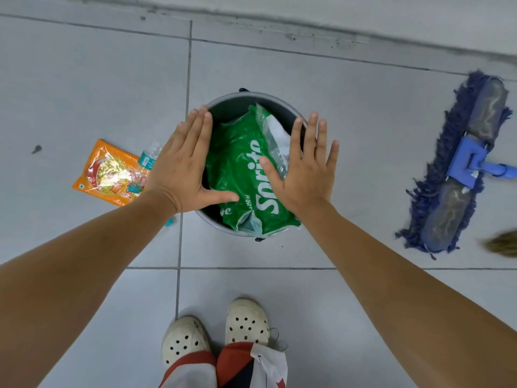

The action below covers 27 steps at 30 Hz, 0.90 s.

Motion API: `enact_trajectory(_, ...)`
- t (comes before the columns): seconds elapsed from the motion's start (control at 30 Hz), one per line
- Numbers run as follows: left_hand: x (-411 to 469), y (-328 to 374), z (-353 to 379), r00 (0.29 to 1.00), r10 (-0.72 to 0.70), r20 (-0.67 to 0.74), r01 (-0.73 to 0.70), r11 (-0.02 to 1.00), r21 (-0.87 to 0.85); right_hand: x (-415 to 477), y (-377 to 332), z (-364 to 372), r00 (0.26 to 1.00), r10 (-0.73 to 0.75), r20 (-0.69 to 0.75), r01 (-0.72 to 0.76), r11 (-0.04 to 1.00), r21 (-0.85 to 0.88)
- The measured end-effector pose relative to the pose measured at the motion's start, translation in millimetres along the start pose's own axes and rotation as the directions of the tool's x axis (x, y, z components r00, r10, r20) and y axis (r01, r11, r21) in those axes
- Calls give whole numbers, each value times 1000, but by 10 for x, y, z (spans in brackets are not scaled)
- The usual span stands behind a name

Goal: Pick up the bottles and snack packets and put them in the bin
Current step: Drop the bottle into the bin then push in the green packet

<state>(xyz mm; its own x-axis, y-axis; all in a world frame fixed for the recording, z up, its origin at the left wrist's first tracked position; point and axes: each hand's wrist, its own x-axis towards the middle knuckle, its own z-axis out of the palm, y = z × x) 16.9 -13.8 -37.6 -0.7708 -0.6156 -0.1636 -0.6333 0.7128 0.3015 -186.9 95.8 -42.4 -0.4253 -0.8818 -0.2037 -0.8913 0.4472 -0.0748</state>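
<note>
A round grey bin (223, 103) stands on the tiled floor in front of me. A green Sprite plastic wrapper (240, 169) lies inside it and sticks out over the near rim. My left hand (184, 163) is flat with fingers spread over the bin's left rim, holding nothing. My right hand (305, 169) is flat and spread over the bin's right side, its thumb over the wrapper. Left of the bin an orange snack packet (107, 173) lies on the floor. A clear water bottle (148, 156) with a teal label lies beside it, mostly hidden by my left hand.
A blue dust mop (461, 163) lies on the floor at the right, with a straw broom tip (503, 243) near it. The wall base runs along the top. My feet in white clogs (215, 331) stand just behind the bin. A small dark speck (36, 149) lies far left.
</note>
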Motion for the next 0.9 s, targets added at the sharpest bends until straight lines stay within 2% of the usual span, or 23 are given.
enact_trajectory(0.1, 6, -11, 10, 1000, 4, -10, -3, 1000, 13, 85, -82, -24, 1000, -6, 15, 7, 997, -76)
enact_trajectory(0.2, 12, -21, 38, 1000, 11, -23, -10, 1000, 21, 216, -257, -43, 999, -38, 6, 38, 997, -65)
enact_trajectory(0.37, 16, -44, 64, 999, 27, -33, -27, 1000, 6, 322, -168, -167, 988, -68, -137, 66, 998, -15)
enact_trajectory(0.5, 22, -45, 70, 998, 34, -48, -35, 999, -6, 67, 113, -102, 997, -76, 9, 76, 997, -18)
enact_trajectory(0.6, 18, -56, 50, 999, 28, -38, -29, 1000, -12, 45, 106, -40, 998, -62, 16, 62, 998, -4)
enact_trajectory(0.73, 14, -13, -21, 995, 7, -104, -27, 981, -190, 76, 145, 23, 996, -71, -48, 71, 997, 3)
enact_trajectory(0.8, 13, -80, -53, 970, -111, -214, 32, 939, -343, 78, 173, 74, 993, -79, -84, 80, 997, 3)
enact_trajectory(0.83, -8, -174, -47, 935, -229, -270, 100, 903, -418, 90, 163, 98, 992, -88, -88, 89, 996, 0)
enact_trajectory(0.9, -73, -403, 34, 788, -523, -324, 274, 769, -577, 110, 166, 113, 991, -91, -98, 89, 996, -19)
